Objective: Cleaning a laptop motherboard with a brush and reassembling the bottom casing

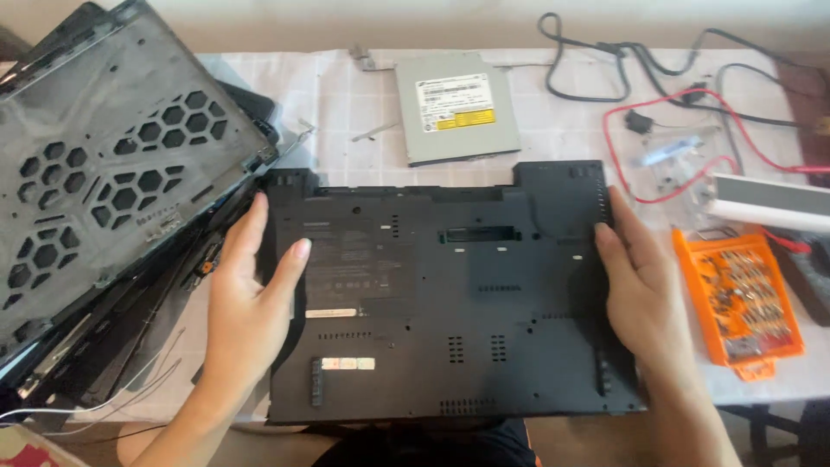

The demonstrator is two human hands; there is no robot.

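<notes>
A black laptop base point(450, 294) lies underside up on the worktop point(553, 130), near its front edge, and both hands are on it. The left hand point(246, 303) grips the base's left edge, thumb lying across the underside beside a label, fingers curled round the side. The right hand point(635, 290) holds the right edge by the vent slots, thumb on top and fingers wrapped behind; how far they reach under the base cannot be seen. Each grip is closed on the base, one hand to each side.

Left of the base, touching or nearly touching its upper left corner, a grey metal frame point(104, 173) with honeycomb holes stands tilted over other dark parts. Just behind the base lies a silver optical drive point(458, 108), label up. Right of the base, near the right hand, sits an orange bit case point(739, 294), open and full of bits. Behind the case lies a white bar point(769, 203), perhaps a tool box, with red and black cables point(657, 78) looping past it towards the back of the worktop.
</notes>
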